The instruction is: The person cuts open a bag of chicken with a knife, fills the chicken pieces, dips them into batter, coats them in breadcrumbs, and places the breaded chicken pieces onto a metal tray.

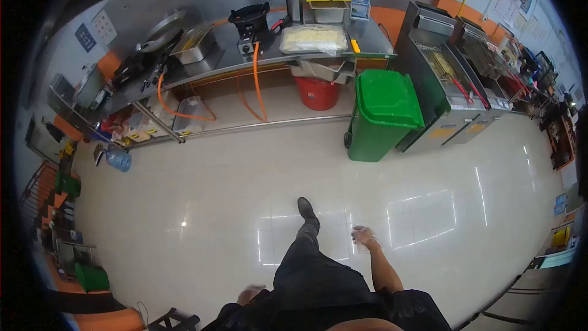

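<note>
My right hand [364,236], in a thin clear plastic glove, hangs over the tiled floor beside my leg. Its fingers are loosely bent and apart, with nothing visible in them. Low at my other side is my left hand [249,295], also looking gloved; it is partly hidden by my dark clothes, and its fingers are unclear. Neither hand touches anything on the counter. Ahead, the steel counter [228,61] carries a plastic-covered tray of pale food [313,39], a portable gas burner [247,44] with a black pot [249,17], and a steel pan [195,46].
A lidded green wheeled bin [386,113] stands before the counter's right end, next to deep fryers [444,73] with red-handled baskets. A red tub [318,93] sits underneath the counter. At left, a water bottle [119,160] rests on the floor. Orange hoses [257,83] hang below the counter.
</note>
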`<action>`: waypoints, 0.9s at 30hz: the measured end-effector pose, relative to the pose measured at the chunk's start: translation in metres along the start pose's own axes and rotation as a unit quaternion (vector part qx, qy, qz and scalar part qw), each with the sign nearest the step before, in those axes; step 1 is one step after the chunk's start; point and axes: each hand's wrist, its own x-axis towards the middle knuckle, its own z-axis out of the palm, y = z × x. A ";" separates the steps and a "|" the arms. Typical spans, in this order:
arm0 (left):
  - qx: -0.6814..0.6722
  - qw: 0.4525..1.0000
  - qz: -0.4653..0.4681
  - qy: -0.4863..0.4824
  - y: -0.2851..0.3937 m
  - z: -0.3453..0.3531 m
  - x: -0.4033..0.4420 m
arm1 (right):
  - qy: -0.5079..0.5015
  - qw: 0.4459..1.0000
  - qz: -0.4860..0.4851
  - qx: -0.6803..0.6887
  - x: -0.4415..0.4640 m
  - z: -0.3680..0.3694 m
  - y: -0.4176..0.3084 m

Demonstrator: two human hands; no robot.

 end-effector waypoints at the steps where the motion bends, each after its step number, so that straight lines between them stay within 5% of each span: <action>1: 0.006 1.000 -0.003 0.004 -0.004 -0.013 -0.004 | -0.018 1.000 -0.002 0.010 -0.005 0.017 -0.015; 2: 0.008 1.000 -0.003 0.003 0.006 -0.035 0.029 | -0.039 0.999 0.002 0.021 -0.014 0.033 -0.022; 3: -0.009 1.000 0.022 -0.014 0.075 -0.052 0.113 | -0.005 0.971 -0.076 -0.226 0.052 -0.076 -0.094; 5: -0.031 0.998 0.062 0.009 0.132 -0.114 0.221 | -0.034 0.759 -0.249 -0.600 0.102 -0.068 -0.146; 7: -0.039 0.995 0.088 0.014 0.211 -0.185 0.316 | 0.050 0.731 -0.378 -0.566 0.136 -0.077 -0.218; 8: -0.006 0.999 0.047 -0.020 0.274 -0.227 0.339 | 0.116 0.841 -0.315 -0.424 0.185 -0.084 -0.234; 9: -0.084 0.984 0.136 -0.073 0.343 -0.274 0.314 | 0.065 0.925 -0.289 -0.237 0.183 -0.100 -0.280; 10: -0.131 0.969 0.209 -0.006 0.374 -0.285 0.359 | 0.015 0.966 -0.254 -0.038 0.166 -0.116 -0.343; 11: -0.102 0.980 0.167 0.024 0.456 -0.325 0.318 | -0.012 0.965 -0.246 0.093 0.156 -0.124 -0.398; 12: -0.133 0.965 0.221 0.040 0.502 -0.351 0.337 | -0.040 0.945 -0.237 0.223 0.150 -0.131 -0.453; 15: -0.232 0.932 0.277 0.038 0.616 -0.426 0.374 | 0.033 0.935 -0.240 0.260 0.180 -0.155 -0.591; 17: -0.411 0.863 0.292 0.040 0.689 -0.459 0.373 | 0.064 0.927 -0.228 0.291 0.217 -0.169 -0.665; 22: -0.380 0.893 0.220 0.103 0.819 -0.528 0.427 | 0.052 0.932 -0.192 0.302 0.305 -0.215 -0.799; 25: -0.313 0.933 0.120 0.132 0.860 -0.557 0.485 | 0.047 0.935 -0.088 0.341 0.319 -0.230 -0.842; 27: -0.221 0.960 0.080 0.154 0.870 -0.565 0.518 | 0.000 0.976 -0.103 0.193 0.339 -0.251 -0.847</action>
